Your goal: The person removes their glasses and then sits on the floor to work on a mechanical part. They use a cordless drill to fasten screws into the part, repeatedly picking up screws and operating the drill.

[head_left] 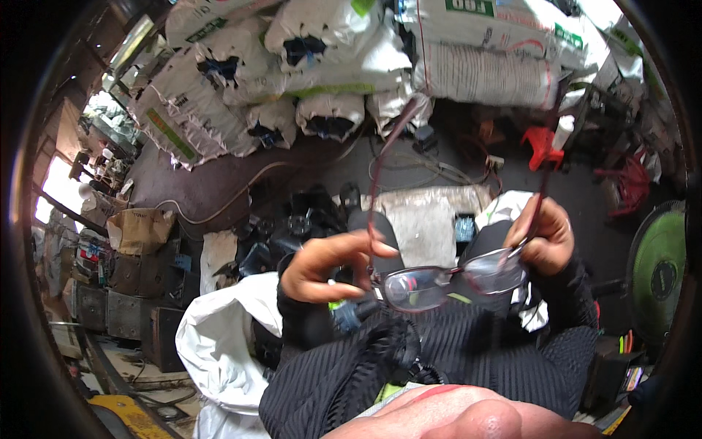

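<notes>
Dark-red glasses (415,288), hands (327,268) (550,238) at edges, floor (307,179) beyond

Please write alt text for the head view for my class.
A person's left hand and right hand hold unfolded glasses, one hand at each side. White sacks are piled beyond; a green fan is at right.

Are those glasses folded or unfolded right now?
Unfolded: the glasses, held at either side by the left hand and right hand, have both temples extended away from the lenses.
</notes>
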Motion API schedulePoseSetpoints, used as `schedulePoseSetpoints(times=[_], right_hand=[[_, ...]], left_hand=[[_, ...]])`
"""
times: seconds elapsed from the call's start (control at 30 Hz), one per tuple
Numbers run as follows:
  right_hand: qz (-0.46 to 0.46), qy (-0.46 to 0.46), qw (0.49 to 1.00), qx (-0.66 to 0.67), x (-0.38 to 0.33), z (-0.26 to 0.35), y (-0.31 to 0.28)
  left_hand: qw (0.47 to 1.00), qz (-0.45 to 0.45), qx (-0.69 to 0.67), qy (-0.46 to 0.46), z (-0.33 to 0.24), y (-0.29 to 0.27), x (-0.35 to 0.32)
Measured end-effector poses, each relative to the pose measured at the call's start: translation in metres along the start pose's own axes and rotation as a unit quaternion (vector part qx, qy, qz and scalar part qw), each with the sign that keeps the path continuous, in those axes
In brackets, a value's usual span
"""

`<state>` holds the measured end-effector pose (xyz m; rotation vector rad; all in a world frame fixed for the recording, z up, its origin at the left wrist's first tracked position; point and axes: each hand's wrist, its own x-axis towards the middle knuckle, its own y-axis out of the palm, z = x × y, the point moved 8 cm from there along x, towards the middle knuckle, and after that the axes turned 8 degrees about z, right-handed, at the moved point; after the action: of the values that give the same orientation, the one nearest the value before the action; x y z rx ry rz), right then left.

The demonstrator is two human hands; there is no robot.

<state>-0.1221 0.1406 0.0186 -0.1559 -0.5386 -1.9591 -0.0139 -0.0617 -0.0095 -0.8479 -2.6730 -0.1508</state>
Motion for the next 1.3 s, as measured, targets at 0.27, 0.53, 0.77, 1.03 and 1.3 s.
schedulePoseSetpoints(times=[0.27,0.53,0.77,1.03,1.3], right_hand=[[0.059,-0.049,0.99,-0.114,-0.006,0.01,0.017],[0.088,-0.224,0.952,-0.19,-0.04,0.083,0.043],[0.171,-0.303,0.916,-0.199,-0.04,0.064,0.044],[0.23,-0.179,0.938,-0.188,-0.038,0.075,0.049],[0.382,-0.096,0.901,-0.18,-0.024,0.061,0.057]], left_hand=[[0.957,-0.22,0.118,0.148,-0.063,0.02,0.018],[0.929,-0.033,0.232,0.287,-0.121,0.08,0.05],[0.886,-0.059,0.247,0.387,-0.102,0.083,0.042],[0.899,-0.131,0.317,0.272,-0.109,0.104,0.035],[0.901,-0.09,0.352,0.239,-0.126,0.098,-0.003]])
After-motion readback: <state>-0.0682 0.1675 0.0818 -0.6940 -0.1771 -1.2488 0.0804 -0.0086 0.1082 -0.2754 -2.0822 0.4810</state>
